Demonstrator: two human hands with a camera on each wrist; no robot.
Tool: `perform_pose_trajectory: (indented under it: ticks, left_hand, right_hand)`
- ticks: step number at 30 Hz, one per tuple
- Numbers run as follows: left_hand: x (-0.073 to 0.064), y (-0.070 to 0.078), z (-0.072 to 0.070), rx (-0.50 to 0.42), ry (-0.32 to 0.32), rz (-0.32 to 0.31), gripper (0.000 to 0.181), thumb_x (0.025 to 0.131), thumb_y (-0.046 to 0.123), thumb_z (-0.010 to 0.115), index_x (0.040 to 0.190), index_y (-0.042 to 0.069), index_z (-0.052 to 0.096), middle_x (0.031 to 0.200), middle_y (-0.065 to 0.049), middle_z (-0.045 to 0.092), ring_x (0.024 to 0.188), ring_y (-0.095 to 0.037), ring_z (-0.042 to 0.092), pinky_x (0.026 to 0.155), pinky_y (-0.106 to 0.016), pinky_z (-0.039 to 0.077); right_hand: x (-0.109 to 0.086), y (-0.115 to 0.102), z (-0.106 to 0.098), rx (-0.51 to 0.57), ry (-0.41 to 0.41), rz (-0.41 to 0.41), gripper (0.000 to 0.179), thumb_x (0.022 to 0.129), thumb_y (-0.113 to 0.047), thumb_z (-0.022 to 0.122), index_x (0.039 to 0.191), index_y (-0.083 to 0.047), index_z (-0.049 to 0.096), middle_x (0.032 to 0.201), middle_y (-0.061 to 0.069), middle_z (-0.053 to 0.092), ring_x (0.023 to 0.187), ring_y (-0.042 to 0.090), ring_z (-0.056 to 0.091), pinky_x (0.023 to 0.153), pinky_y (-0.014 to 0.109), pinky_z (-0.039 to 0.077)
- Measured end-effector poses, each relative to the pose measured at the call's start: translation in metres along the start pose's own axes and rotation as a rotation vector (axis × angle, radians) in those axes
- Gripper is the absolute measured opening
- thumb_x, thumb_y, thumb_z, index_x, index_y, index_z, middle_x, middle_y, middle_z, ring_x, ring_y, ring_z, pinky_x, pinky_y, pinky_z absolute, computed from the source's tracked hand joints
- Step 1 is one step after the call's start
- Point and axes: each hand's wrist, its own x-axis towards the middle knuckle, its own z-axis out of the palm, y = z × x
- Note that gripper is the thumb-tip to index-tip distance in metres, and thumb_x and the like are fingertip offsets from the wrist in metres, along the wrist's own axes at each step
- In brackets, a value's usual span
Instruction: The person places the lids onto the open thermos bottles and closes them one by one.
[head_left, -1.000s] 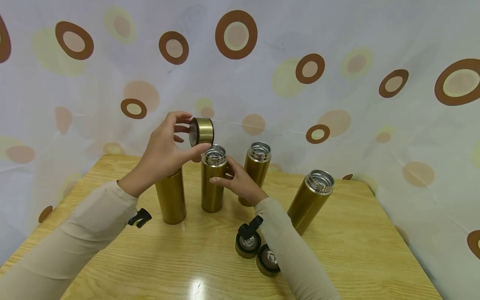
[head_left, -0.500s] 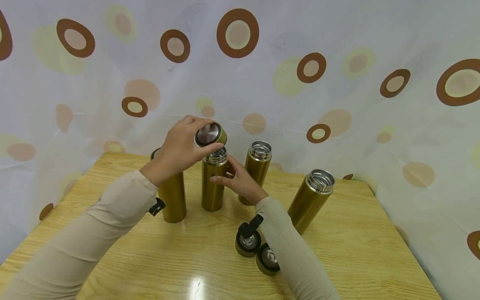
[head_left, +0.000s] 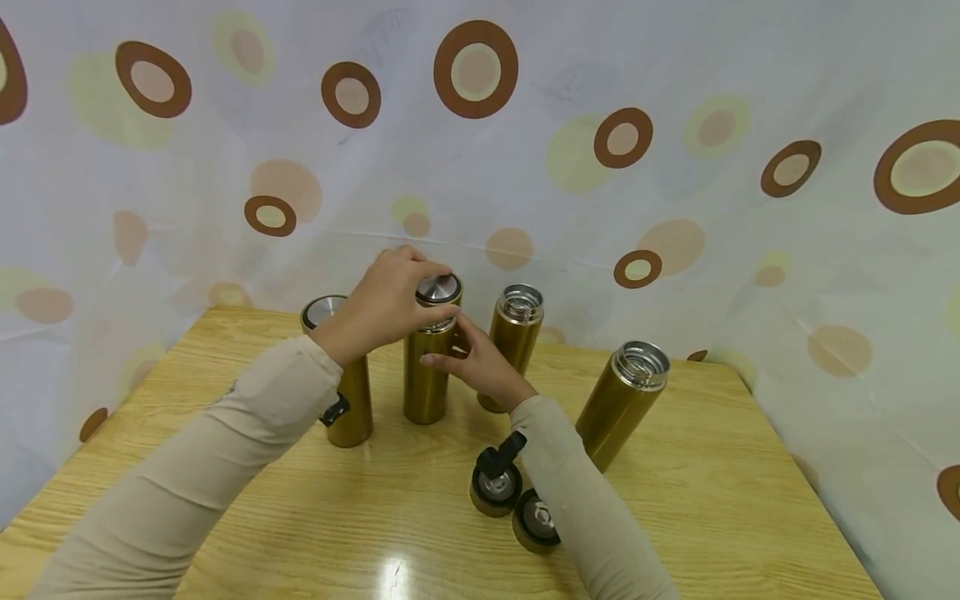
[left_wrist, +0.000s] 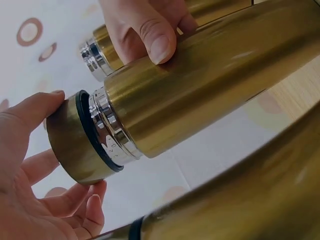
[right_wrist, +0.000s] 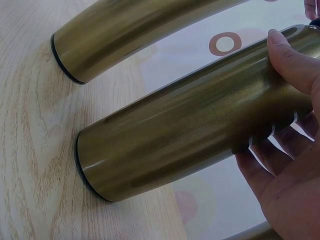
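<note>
Atop a bottle (head_left: 425,383), left fingers (left_wrist: 65,202) pinch a lid (left_wrist: 72,145).

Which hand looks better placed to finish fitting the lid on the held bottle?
Probably the left hand: it grips the lid at the mouth of the bottle, whose silver neck shows below. The right hand holds the body, so seems better suited to steadying.

The rear bottle (head_left: 523,321) stands just behind the right hand (head_left: 483,360), while free table (head_left: 727,467) stretches right of the rightmost bottle (head_left: 618,408).
</note>
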Motion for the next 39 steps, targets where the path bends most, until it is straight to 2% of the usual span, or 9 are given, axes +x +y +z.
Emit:
perform_pose_trajectory:
  ticks: [7,10,20,23,27,31,34,37,39]
  left_hand:
    - [-0.002,-0.003,0.005,-0.006,-0.039,-0.031,0.054,0.085,0.036,0.073,0.129,0.006,0.061,0.12,-0.015,0.057,0.109,-0.031,0.05,0.091,-0.045,0.042]
    - [-0.004,-0.003,0.006,-0.005,-0.039,-0.034,0.054,0.086,0.036,0.072,0.129,0.006,0.061,0.121,-0.015,0.057,0.111,-0.032,0.05,0.095,-0.046,0.041]
    - [-0.004,-0.002,0.007,-0.005,-0.032,-0.041,0.056,0.085,0.036,0.073,0.132,0.007,0.059,0.123,-0.016,0.056,0.111,-0.032,0.049,0.094,-0.046,0.041]
    - [-0.004,0.0,0.005,0.003,-0.046,-0.083,0.072,0.084,0.041,0.072,0.141,0.005,0.047,0.126,-0.02,0.053,0.113,-0.036,0.049,0.095,-0.048,0.041]
    - [-0.002,0.005,0.001,0.025,-0.039,-0.192,0.09,0.085,0.057,0.064,0.146,-0.001,0.033,0.131,-0.026,0.047,0.117,-0.042,0.046,0.098,-0.052,0.04]
    - [0.002,0.015,0.0,0.131,-0.012,-0.241,0.086,0.087,0.067,0.052,0.13,-0.007,0.05,0.119,-0.026,0.053,0.108,-0.041,0.052,0.093,-0.052,0.043]
    - [0.005,0.019,0.004,0.258,0.017,-0.23,0.078,0.087,0.069,0.049,0.107,-0.006,0.06,0.099,-0.021,0.058,0.092,-0.037,0.057,0.082,-0.049,0.048]
    - [0.006,0.019,0.009,0.358,0.057,-0.205,0.072,0.087,0.068,0.05,0.089,-0.002,0.061,0.084,-0.016,0.056,0.078,-0.033,0.057,0.072,-0.045,0.05]
    - [0.006,0.019,0.011,0.39,0.081,-0.184,0.067,0.086,0.066,0.053,0.081,-0.001,0.059,0.078,-0.014,0.054,0.072,-0.03,0.056,0.068,-0.043,0.049]
  right_hand:
    - [0.0,0.002,0.001,-0.002,0.025,-0.01,0.07,0.091,-0.018,0.068,0.15,-0.018,0.029,0.15,0.006,0.035,0.135,0.03,0.04,0.104,0.043,0.04]
    - [0.0,0.003,0.001,0.006,0.025,-0.019,0.07,0.091,-0.017,0.067,0.15,-0.018,0.029,0.151,0.008,0.035,0.135,0.03,0.04,0.104,0.043,0.04]
    - [0.001,0.003,0.0,-0.017,0.028,-0.02,0.071,0.091,-0.019,0.068,0.15,-0.019,0.029,0.151,0.007,0.035,0.135,0.029,0.039,0.105,0.042,0.039]
    - [0.0,0.003,0.001,-0.021,0.03,-0.017,0.068,0.091,-0.018,0.068,0.148,-0.015,0.032,0.15,0.009,0.035,0.135,0.031,0.039,0.105,0.042,0.039]
    - [0.001,0.003,0.0,-0.009,0.022,-0.024,0.069,0.091,-0.017,0.067,0.149,-0.014,0.031,0.148,0.008,0.038,0.134,0.03,0.041,0.103,0.04,0.042]
    - [0.001,0.004,-0.001,0.008,0.014,-0.052,0.068,0.091,-0.015,0.067,0.148,-0.015,0.031,0.146,0.007,0.041,0.131,0.029,0.045,0.1,0.039,0.045]
    - [0.001,0.003,-0.001,0.007,0.012,-0.063,0.065,0.091,-0.014,0.067,0.147,-0.013,0.033,0.144,0.009,0.042,0.13,0.03,0.046,0.099,0.038,0.045]
    - [0.001,0.003,0.0,-0.01,0.012,-0.055,0.068,0.091,-0.015,0.067,0.148,-0.013,0.032,0.144,0.009,0.043,0.129,0.029,0.046,0.099,0.038,0.045]
    - [0.001,0.004,0.0,-0.024,0.012,-0.049,0.07,0.091,-0.017,0.067,0.15,-0.014,0.03,0.144,0.008,0.043,0.13,0.029,0.046,0.1,0.038,0.045]
